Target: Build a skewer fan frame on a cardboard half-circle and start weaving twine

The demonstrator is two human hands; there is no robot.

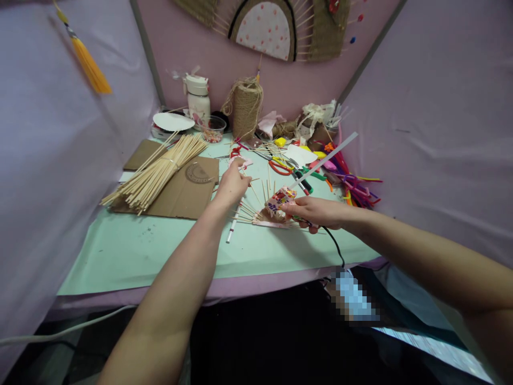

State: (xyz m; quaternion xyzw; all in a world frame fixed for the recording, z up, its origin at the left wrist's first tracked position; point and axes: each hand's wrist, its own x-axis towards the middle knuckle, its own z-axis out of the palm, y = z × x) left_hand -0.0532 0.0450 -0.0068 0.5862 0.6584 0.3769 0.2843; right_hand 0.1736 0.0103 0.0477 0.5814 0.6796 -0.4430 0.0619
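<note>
My right hand (310,211) is wrapped round a flower-patterned hot glue gun (279,199). A long translucent glue stick (328,160) juts from its back, and a black cord (337,246) hangs below. Under the gun's front lies a small half-round cardboard piece (262,217) with thin wooden sticks fanning out from its edge. My left hand (236,179) is closed just left of the fan, fingers pinched at a thin wooden stick (253,188). The grip itself is partly hidden by the hand. A white pencil-like rod (232,227) lies below that hand.
A bundle of wooden sticks (160,168) rests on a cardboard sheet (184,200) at left. Scissors (280,167), a green-handled tool (315,174) and colourful pipe cleaners (356,184) lie at right. Behind stand a twine spool (247,107), a white bottle (197,99) and a clear bowl (212,130).
</note>
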